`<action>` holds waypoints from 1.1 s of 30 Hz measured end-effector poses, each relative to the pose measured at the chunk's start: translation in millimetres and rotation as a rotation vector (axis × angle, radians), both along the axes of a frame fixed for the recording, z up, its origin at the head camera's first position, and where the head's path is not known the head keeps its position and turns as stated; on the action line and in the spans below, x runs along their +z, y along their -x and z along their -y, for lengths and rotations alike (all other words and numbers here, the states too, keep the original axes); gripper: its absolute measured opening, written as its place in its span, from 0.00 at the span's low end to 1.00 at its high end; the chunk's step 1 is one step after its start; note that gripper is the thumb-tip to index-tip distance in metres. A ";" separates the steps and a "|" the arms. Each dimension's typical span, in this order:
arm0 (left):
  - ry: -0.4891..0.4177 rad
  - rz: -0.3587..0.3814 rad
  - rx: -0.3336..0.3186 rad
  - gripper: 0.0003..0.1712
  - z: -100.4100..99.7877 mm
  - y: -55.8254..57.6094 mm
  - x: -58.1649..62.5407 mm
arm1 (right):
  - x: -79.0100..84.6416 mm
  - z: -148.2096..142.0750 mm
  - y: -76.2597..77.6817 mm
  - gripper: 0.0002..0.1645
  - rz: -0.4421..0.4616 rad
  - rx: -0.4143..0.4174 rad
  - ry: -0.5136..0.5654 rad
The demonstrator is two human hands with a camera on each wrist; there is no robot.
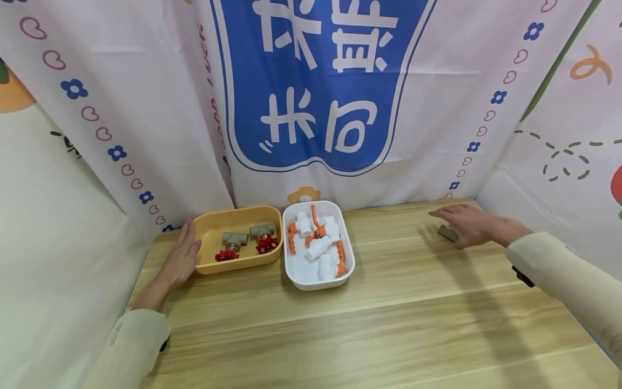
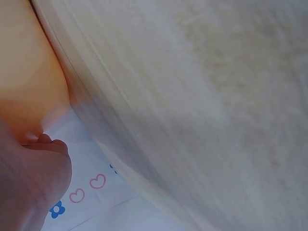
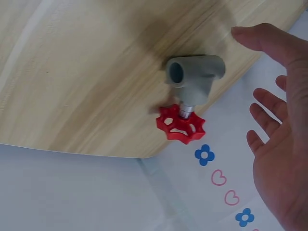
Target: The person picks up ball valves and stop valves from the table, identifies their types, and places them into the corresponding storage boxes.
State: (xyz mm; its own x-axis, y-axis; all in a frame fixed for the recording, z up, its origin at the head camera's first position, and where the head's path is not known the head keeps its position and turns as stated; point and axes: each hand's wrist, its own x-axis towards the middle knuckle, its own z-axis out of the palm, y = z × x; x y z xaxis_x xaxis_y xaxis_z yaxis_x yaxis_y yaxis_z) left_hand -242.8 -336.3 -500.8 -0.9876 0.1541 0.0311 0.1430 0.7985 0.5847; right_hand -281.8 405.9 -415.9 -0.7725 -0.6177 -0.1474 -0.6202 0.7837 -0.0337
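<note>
My left hand [image 1: 178,260] rests with straight fingers against the left wall of a yellow tub [image 1: 239,266]. Inside that tub lie two grey stop valves with red wheel handles, a left one [image 1: 235,238] and a right one [image 1: 262,231]. At the table's far right, my right hand [image 1: 467,226] hovers over another grey stop valve [image 1: 447,233], mostly covered by the hand in the head view. From the right wrist, this valve [image 3: 197,77] shows its red wheel [image 3: 180,124], and the spread fingers are apart from it.
Right of the yellow tub, and close against it, stands a white tub [image 1: 303,282] with several white ball valves [image 1: 319,247] that have orange levers. A printed cloth [image 1: 311,183] hangs behind the wooden table [image 1: 369,324], and cloth walls stand on both sides.
</note>
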 end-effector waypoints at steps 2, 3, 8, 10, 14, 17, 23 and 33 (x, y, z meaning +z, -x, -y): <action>0.003 -0.002 0.002 0.38 0.0 0.0 -0.2 | -2.8 -3.1 -1.1 0.60 0.026 -0.019 0.002; 0.003 -0.002 0.002 0.38 0.0 -0.1 -0.2 | -4.6 -5.0 -1.0 0.61 0.034 -0.027 0.002; 0.003 -0.002 0.004 0.38 0.4 -0.5 -0.9 | -11.7 -14.3 0.1 0.63 0.083 -0.072 0.016; 0.002 0.001 0.005 0.38 0.5 -0.5 -1.1 | -14.3 -17.3 1.4 0.63 0.097 -0.085 0.021; -0.001 0.011 0.013 0.38 -0.1 0.1 -1.5 | -20.2 -20.8 4.6 0.63 0.103 -0.084 0.027; -0.001 0.017 0.020 0.38 -0.7 0.9 -1.8 | -24.5 -21.9 6.6 0.63 0.107 -0.083 0.026; 0.013 0.011 0.023 0.38 -0.6 1.5 -1.4 | -32.3 -22.8 10.3 0.63 0.105 -0.075 0.039; 0.016 0.022 0.023 0.38 -1.4 2.0 -0.7 | -42.7 -26.6 14.5 0.63 0.104 -0.108 0.038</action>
